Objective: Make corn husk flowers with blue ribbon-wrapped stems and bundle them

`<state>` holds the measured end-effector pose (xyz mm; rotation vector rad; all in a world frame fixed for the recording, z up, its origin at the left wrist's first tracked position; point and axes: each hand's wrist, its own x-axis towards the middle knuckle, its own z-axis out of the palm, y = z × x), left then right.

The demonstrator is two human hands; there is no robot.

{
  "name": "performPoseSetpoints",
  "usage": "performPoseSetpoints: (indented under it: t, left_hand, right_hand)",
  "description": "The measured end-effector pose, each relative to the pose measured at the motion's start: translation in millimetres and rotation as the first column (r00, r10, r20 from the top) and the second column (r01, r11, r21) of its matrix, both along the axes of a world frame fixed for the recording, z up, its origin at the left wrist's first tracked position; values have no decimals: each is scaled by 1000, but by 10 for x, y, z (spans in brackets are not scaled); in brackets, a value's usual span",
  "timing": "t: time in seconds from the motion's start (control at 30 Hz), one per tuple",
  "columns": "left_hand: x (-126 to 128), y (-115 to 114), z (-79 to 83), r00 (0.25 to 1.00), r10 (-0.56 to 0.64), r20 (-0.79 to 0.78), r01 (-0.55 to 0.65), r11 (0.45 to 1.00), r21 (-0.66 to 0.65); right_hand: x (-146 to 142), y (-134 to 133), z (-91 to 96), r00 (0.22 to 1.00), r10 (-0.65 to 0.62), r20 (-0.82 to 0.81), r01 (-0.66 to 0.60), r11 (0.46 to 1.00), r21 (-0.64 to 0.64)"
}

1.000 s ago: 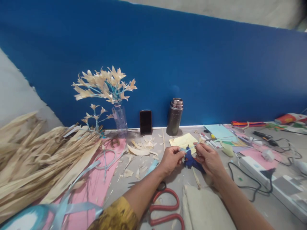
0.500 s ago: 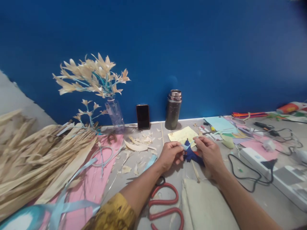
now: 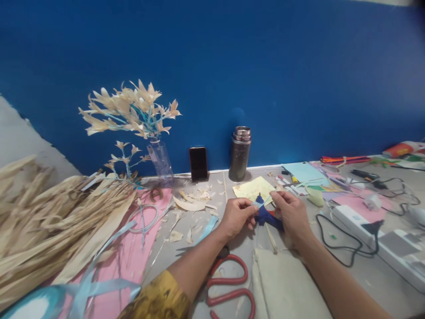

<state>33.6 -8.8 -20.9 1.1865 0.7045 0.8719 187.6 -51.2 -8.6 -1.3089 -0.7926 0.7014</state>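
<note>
Ribbon [image 3: 264, 202] spans left hand [image 3: 238, 216] and right hand [image 3: 292, 215], both pinching.

And here's a broad blue wall [image 3: 299, 79], filling nearly the whole backdrop! Over on the left, a pale wall patch [image 3: 20, 137] cuts in along a ragged, slanting edge. Along the foot runs a thin white strip [image 3: 265, 167], meeting a grey surface [image 3: 372, 278], table or floor, hard to tell. Light's soft, the blue paling towards the right.
</note>
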Motion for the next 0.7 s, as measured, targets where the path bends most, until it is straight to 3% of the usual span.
performPoseSetpoints:
  t: [0.37,0.57,0.7]
  left_hand:
    - [-31,26,10,992,-65,-111,71,996,48]
    - [-32,46,14,978,33,-208,-2,989,147]
    - [-114,237,-1,956,163,-242,-117,974,196]
  right_hand:
    - [19,15,-38,998,-33,60,34,999,-20]
    - [19,42,-53,975,-31,220,47,997,-67]
    - [89,29,26,907,71,415,-7,988,-154]
